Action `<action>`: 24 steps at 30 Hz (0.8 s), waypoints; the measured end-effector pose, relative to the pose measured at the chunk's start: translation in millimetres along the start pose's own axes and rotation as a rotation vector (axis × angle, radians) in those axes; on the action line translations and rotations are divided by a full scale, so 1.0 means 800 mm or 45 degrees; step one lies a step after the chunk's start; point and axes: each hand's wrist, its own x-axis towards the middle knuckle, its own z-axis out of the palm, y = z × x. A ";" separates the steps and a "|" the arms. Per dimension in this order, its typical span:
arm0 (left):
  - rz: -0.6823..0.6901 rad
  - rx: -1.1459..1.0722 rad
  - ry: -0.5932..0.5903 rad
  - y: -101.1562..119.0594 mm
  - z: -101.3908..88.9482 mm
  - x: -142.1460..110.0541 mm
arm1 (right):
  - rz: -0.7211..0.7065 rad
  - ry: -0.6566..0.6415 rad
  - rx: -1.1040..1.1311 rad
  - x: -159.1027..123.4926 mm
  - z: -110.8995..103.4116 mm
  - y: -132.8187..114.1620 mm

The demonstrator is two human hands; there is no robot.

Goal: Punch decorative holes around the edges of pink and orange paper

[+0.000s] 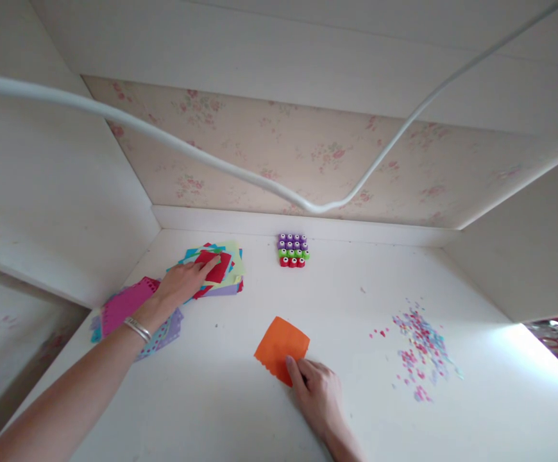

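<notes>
My right hand [318,390] pinches the lower right edge of an orange sheet of paper [279,343] between thumb and curled fingers. One lower edge of this sheet is wavy. At the back left, my left hand [188,281] reaches onto a pile of coloured paper [233,273], its index finger stretched out over a small red piece of paper [219,273] on top. The other left fingers are partly hidden. Beneath my left forearm lies a second group of papers, with a magenta sheet [125,308] and a lilac sheet [170,330], both with punched holes along their edges.
Several small craft punches [293,250] in purple, green and red stand in rows near the back wall. Scattered paper confetti [421,350] lies on the right of the white tabletop [240,410]. A white cable [240,172] hangs across the view, before the floral wallpaper.
</notes>
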 end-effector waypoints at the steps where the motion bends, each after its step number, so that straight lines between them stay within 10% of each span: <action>1: 0.009 0.009 -0.007 0.000 -0.002 -0.001 | -0.003 0.001 0.000 0.000 0.000 0.000; 24: -0.193 -0.315 0.013 -0.006 -0.007 0.011 | -0.033 0.028 -0.040 0.000 0.000 -0.001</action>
